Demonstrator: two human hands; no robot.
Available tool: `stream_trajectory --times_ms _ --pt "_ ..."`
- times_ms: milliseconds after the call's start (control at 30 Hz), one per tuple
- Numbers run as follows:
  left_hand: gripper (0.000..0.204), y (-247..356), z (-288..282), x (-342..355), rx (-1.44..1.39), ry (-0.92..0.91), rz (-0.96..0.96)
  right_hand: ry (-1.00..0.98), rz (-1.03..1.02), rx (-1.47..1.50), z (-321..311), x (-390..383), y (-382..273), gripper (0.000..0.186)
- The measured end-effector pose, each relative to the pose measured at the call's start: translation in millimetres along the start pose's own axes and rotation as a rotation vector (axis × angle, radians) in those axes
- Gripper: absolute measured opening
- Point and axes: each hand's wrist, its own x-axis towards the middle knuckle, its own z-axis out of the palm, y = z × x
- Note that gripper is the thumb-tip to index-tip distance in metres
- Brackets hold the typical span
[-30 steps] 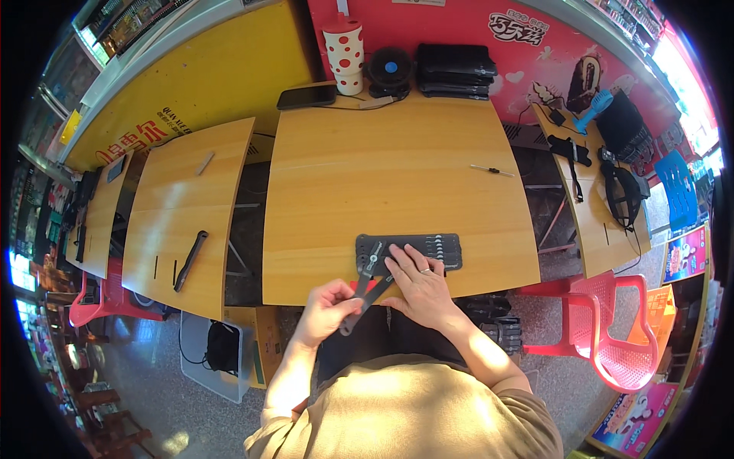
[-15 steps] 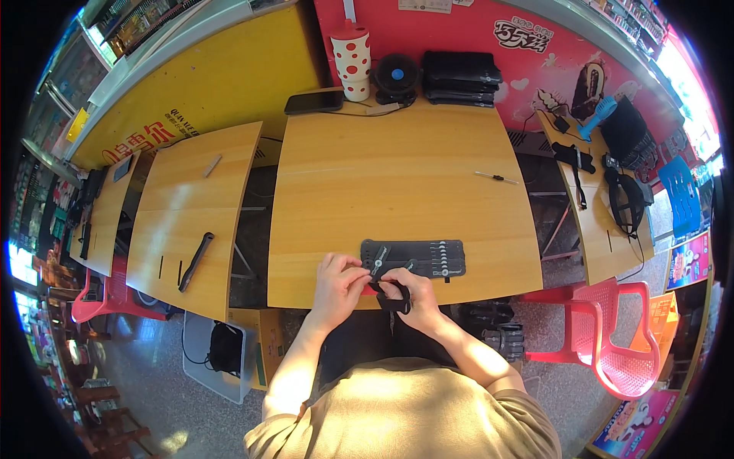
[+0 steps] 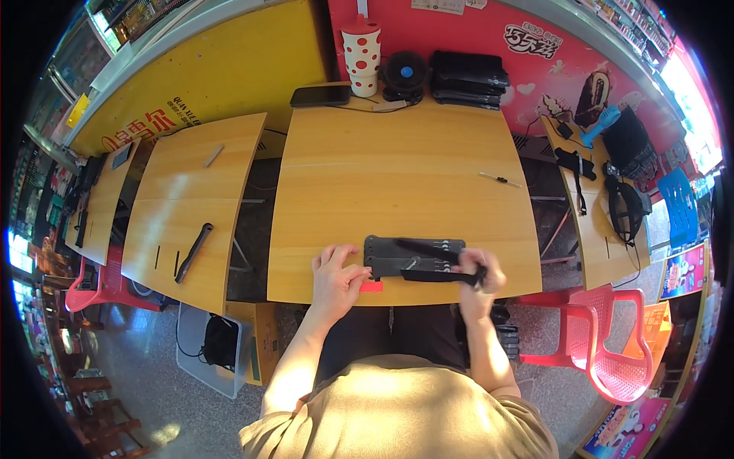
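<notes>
A dark grey flat panel [image 3: 382,249] with short pale marks lies at the middle table's near edge, a small red piece [image 3: 372,287] below its left end. My left hand [image 3: 338,283] is at that end, fingers curled, thumb and forefinger pinched at the corner; what they grip is hidden. My right hand [image 3: 479,279], fingers closed, grips a black strap [image 3: 428,275] stretched over the panel's right part, with a dark length angled above it.
A polka-dot tumbler [image 3: 362,61], phone [image 3: 319,96], round black device [image 3: 404,76] and stacked black cases [image 3: 468,76] stand at the back. A thin rod [image 3: 501,180] lies rightward. Side tables [image 3: 191,168] flank mine; pink chairs [image 3: 612,336] stand at both sides.
My right hand has moved from the panel's middle to its right end, drawing the black strap with it. My left hand has moved up beside the panel's left end and shifted slightly left.
</notes>
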Motion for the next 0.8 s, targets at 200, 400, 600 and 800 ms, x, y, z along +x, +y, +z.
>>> stream_trajectory --times_ms 200,400,600,800 --pt "0.007 -3 -1 -1 0.057 -0.015 0.03 0.672 -0.257 0.074 -137 59 -49 0.002" --pt "0.011 -4 3 -1 -0.03 -0.039 0.033 0.501 -0.585 -0.671 -130 31 -96 0.008" --pt "0.011 30 -3 -1 0.005 0.007 0.102 -0.339 -0.515 -1.377 -54 -11 -41 0.025" --pt "0.009 33 -11 -17 -0.041 -0.086 0.038 -0.434 -0.412 -1.417 -34 -3 -56 0.042"
